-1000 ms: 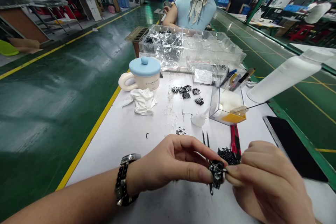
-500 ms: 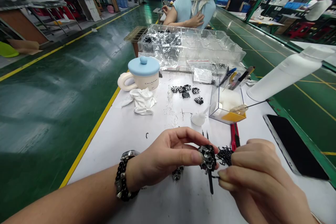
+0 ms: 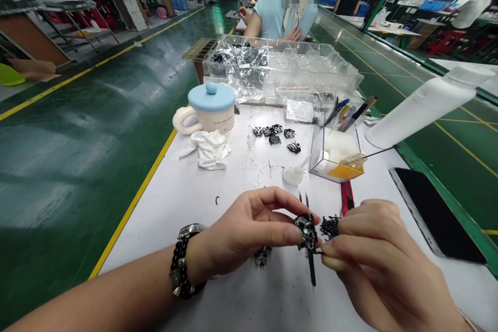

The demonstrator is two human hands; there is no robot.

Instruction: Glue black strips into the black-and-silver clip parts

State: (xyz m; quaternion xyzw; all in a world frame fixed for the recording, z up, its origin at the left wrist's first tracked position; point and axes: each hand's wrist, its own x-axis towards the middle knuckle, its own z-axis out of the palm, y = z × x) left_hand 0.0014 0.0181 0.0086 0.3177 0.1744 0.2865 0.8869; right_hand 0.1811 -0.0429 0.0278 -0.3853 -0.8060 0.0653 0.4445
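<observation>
My left hand [image 3: 252, 225] is closed, with thumb and fingertips gripping a small black-and-silver mechanical part [image 3: 306, 232]. My right hand [image 3: 385, 264] is in a pinch beside it, on a thin black piece [image 3: 320, 252] that reaches to the lower right of the part; whether they touch, I cannot tell. Dark tweezers [image 3: 312, 272] lie on the table below the held part, which hides their middle. A pile of small black pieces [image 3: 330, 227] sits just behind my right fingers. Another black-and-silver part [image 3: 262, 256] lies partly hidden under my left hand.
Several similar parts [image 3: 275, 130] lie farther back on the white table [image 3: 163, 202]. A lidded mug [image 3: 213, 114] and crumpled white cloth [image 3: 212, 150] are left; a clear pen box [image 3: 336, 155], red cutter [image 3: 346, 197], white bottle [image 3: 420, 109] and phone [image 3: 438, 215] are right. A person sits beyond clear trays [image 3: 315, 70].
My right hand has moved slightly up and left, bringing the thin black piece closer to the held part. My left hand stays almost in place. The person opposite has lowered a hand.
</observation>
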